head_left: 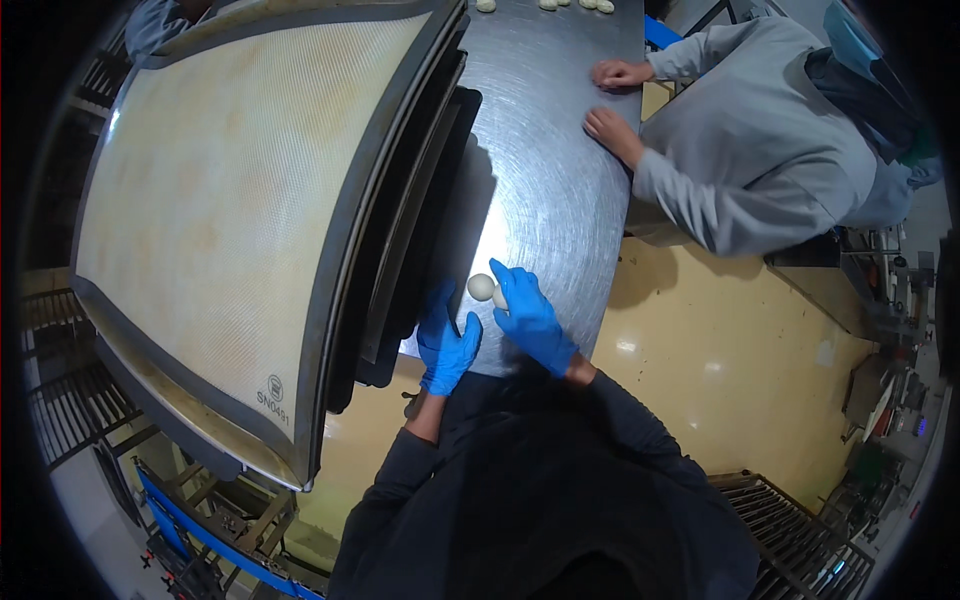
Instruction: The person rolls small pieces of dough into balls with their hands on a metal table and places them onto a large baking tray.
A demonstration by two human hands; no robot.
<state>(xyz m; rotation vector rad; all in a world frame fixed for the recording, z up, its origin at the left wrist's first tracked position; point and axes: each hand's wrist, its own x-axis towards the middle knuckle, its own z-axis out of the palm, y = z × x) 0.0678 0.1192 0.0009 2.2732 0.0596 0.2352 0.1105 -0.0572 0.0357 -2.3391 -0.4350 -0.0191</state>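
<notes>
Two pale, round dough balls lie close together on the steel table (560, 190) near its front edge. The left dough ball (481, 287) shows whole, while the second dough ball (500, 298) is partly hidden by my right hand (533, 318). That blue-gloved hand curls its thumb and fingers round the second ball, and its forefinger reaches just above the first. To the left of the balls, my left hand (448, 345), also blue-gloved, holds nothing. Its thumb stands apart from the fingers, which extend beside the edge of the stacked trays.
A tall stack of dark-rimmed trays with a pale mesh mat (240, 170) on top fills the left side. Across the table's right edge, a co-worker in a grey top (760, 140) rests both bare hands there. Several dough pieces (548, 4) lie at the far end. A dark rack (795, 525) stands lower right.
</notes>
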